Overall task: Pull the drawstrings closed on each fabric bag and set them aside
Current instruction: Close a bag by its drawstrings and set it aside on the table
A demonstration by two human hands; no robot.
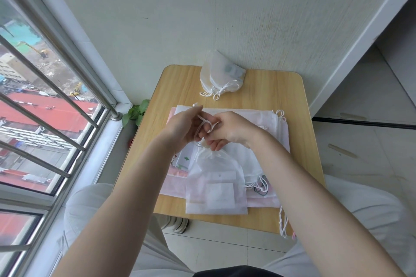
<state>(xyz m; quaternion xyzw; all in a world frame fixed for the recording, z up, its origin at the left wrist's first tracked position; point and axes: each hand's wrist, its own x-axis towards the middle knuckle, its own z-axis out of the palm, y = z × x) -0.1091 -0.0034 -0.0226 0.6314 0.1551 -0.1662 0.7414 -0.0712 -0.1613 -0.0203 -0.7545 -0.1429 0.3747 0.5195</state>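
Fabric bag [215, 183] hangs below both hands; left hand [180, 129], right hand [229, 131] pinch drawstring [203, 125].

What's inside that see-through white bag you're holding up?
Through the sheer bag two pale rectangular cards show, one above the other. Any print on them is too faint to read.

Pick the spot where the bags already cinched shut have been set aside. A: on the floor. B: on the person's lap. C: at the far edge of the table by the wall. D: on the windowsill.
C: the closed bags lie in a small heap at the far edge of the wooden table, next to the wall, their white drawstrings trailing toward the person.
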